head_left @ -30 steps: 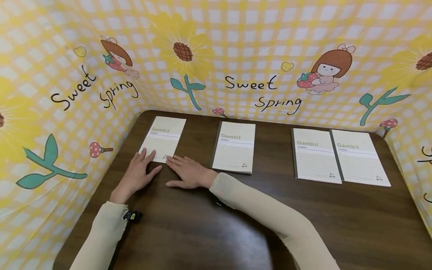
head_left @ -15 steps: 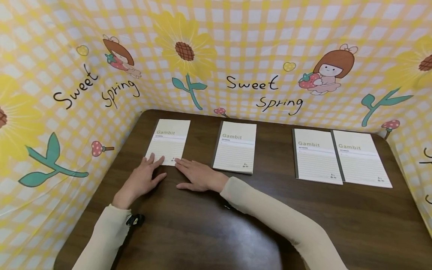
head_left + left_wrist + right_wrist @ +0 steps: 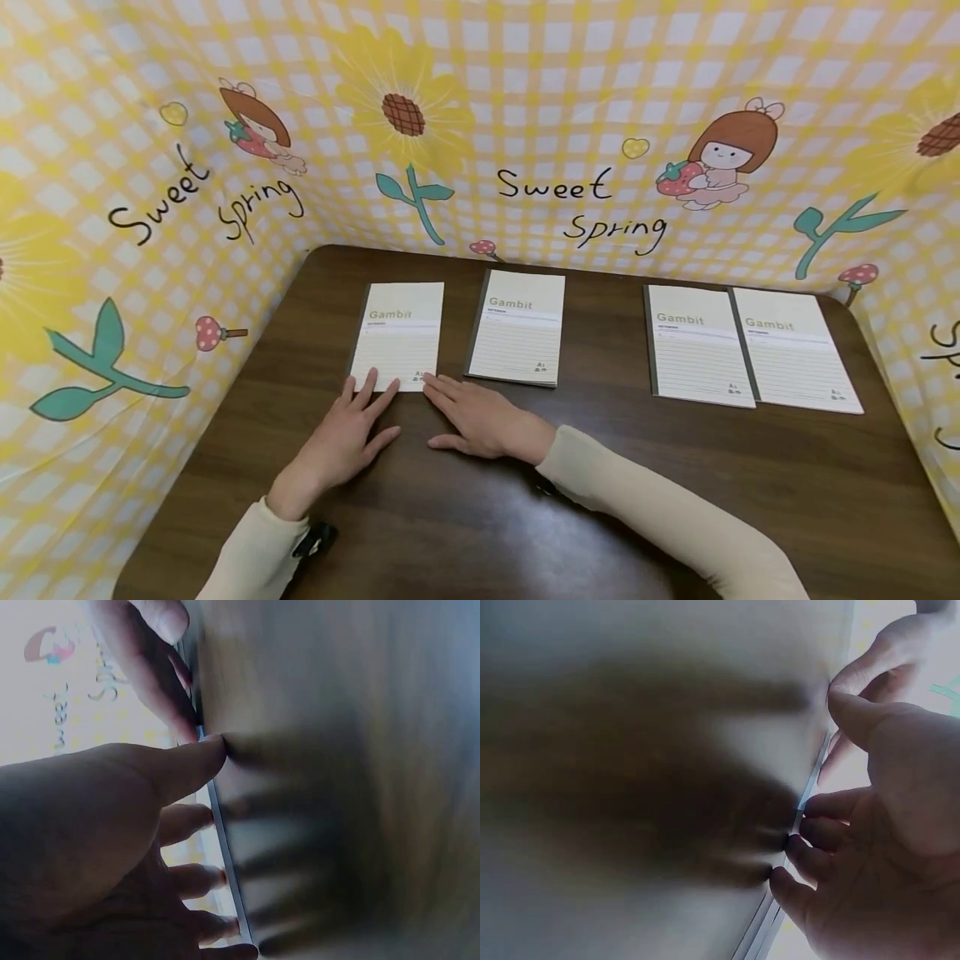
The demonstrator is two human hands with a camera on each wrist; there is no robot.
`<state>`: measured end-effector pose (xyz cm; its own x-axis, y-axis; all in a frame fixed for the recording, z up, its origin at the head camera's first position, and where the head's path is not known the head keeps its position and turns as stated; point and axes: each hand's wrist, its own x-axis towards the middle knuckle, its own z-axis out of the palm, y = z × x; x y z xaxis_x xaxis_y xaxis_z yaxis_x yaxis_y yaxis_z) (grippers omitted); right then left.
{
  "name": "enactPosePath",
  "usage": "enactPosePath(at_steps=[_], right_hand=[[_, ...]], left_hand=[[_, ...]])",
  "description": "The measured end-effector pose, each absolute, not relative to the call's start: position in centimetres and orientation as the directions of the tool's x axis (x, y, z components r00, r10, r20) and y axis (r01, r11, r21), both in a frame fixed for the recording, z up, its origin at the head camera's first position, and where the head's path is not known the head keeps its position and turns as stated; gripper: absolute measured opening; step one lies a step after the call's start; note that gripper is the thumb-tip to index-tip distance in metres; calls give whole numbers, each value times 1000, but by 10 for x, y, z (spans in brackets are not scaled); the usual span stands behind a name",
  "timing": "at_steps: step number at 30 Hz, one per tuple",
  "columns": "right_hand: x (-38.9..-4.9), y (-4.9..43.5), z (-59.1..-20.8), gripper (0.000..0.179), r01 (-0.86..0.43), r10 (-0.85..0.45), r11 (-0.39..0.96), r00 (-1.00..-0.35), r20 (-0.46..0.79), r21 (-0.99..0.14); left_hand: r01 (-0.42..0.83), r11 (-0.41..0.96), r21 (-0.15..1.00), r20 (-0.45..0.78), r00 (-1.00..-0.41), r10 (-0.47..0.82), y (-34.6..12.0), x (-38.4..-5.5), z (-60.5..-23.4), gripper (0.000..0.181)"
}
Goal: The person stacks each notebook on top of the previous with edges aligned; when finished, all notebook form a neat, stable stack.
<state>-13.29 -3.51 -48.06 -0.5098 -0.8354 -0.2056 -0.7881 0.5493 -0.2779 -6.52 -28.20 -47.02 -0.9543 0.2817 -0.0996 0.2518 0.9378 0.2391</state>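
A white notebook (image 3: 402,337) printed "Gambit", with a dark spine, lies flat on the left part of the table. My left hand (image 3: 337,442) has its fingers spread, and their tips rest on the notebook's lower left edge. At its lower right corner, the fingertips of my right hand (image 3: 487,423) touch the cover with the fingers straight. Both thumbs stand off the cover, over the wood. In the left wrist view, the left hand (image 3: 150,825) shows extended fingers along the table surface. The right wrist view shows the right hand (image 3: 877,832) likewise, fingertips down.
A second notebook (image 3: 517,329) lies close to the right of the first. Two more, a third notebook (image 3: 699,346) and a fourth notebook (image 3: 797,350), lie side by side at the right. Yellow checked cloth (image 3: 555,100) walls the dark wooden table (image 3: 465,533) behind and at both sides.
The left notebook has slid right and toward the front edge, nearer the second notebook. Both hands have moved along with it, fingertips staying on its lower edge. The other notebooks lie as before.
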Motion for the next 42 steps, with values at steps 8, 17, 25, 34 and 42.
enactPosePath(at_steps=[8, 17, 25, 34, 42], right_hand=[[-128, -21, -483, 81, -766, -847, 528, -507, -160, -367], [-123, -21, -482, 86, -418, -755, 495, -641, -139, -762], [-109, -39, -481, 85, 217, -585, 169, -763, -275, -961], [-114, -44, -480, 67, 472, -401, -145, -831, -385, -869], [-116, -40, -485, 45, 378, -405, -69, -856, -320, -923]], left_hand=[[219, 944, 248, -87, -965, 247, -272, -55, -474, 67], [27, 841, 540, -5, -999, 36, -282, -70, -478, 73], [-200, 632, 748, -104, -977, -186, -292, -83, -465, 69], [-419, 326, 847, -352, -903, -246, -305, -84, -462, 67], [-427, 202, 881, -392, -900, -190, -311, -82, -459, 57]])
